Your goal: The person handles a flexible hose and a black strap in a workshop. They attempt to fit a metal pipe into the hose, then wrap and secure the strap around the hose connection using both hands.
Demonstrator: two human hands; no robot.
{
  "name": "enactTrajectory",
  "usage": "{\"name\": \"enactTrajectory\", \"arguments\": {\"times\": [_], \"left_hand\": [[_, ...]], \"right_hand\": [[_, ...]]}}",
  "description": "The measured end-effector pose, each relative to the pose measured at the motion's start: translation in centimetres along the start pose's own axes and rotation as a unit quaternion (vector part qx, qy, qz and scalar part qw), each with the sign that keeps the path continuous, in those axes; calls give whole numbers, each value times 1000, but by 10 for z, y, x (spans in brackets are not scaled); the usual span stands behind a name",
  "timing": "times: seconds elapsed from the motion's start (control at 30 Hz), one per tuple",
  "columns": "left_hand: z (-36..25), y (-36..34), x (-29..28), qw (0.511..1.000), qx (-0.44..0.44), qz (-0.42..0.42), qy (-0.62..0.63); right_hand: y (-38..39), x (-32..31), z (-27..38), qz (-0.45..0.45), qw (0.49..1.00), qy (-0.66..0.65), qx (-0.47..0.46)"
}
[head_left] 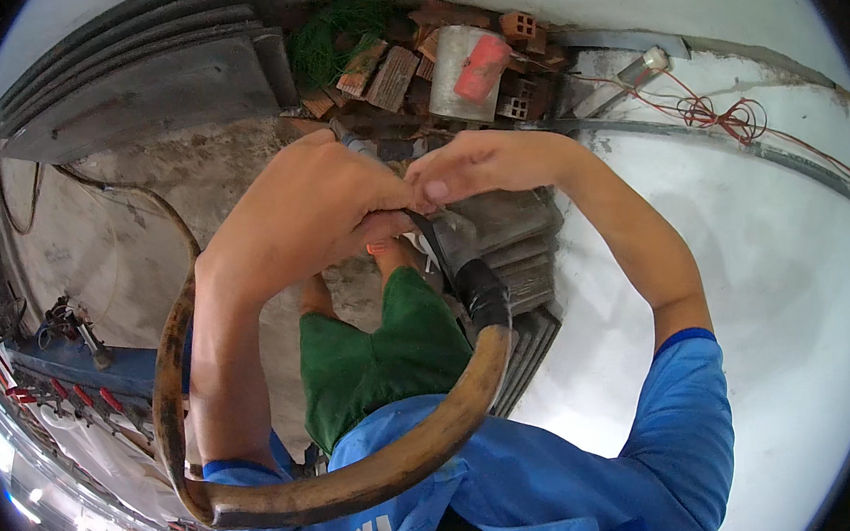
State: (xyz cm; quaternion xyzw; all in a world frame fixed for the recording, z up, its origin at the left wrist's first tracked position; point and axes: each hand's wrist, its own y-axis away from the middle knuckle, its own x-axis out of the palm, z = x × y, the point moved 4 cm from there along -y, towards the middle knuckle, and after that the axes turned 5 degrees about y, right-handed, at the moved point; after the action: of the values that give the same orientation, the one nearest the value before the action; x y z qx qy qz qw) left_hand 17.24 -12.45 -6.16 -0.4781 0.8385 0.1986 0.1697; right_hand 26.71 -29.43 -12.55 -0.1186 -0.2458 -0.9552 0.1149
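Note:
A thick tan-brown hose (343,494) loops across the front of my body, its surface scuffed and dark in places. Black tape (482,293) wraps its end, next to a greyish part (455,241) partly hidden behind my hands. From the wrap a loose black strip (426,231) runs up to my fingers. My left hand (315,204) is closed, with the strip at its thumb and fingertips. Touching it, my right hand (482,166) has its thumb and fingertips drawn together; what lies between them is hidden.
Dark slabs (147,98) lean against the far left wall. Bricks (392,78), a pale cylinder (450,74) and a red object (482,66) lie at the back. A red cable (733,121) is coiled at right. A blue bench (103,366) with red-handled tools stands left.

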Motion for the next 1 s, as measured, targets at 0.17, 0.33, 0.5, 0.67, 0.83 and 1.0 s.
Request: {"name": "enactTrajectory", "arguments": {"times": [0.17,0.33,0.5,0.67,0.83,1.0], "left_hand": [[-7,-25,-3,999,3,29,-27],[-19,-44,4,992,14,79,-94],[-43,-64,5,996,54,23,-67],[-63,-72,8,988,13,71,-139],[-75,-81,11,985,26,73,-153],[-83,-84,12,987,41,63,-145]], "right_hand": [[-24,2,-21,71,938,-334,53],[-38,-2,-36,30,862,-506,5],[-32,-21,-25,70,845,-527,-67],[-3,-27,-23,-26,901,-425,84],[5,-33,-21,21,922,-382,61],[5,-27,-26,53,902,-427,18]]}}
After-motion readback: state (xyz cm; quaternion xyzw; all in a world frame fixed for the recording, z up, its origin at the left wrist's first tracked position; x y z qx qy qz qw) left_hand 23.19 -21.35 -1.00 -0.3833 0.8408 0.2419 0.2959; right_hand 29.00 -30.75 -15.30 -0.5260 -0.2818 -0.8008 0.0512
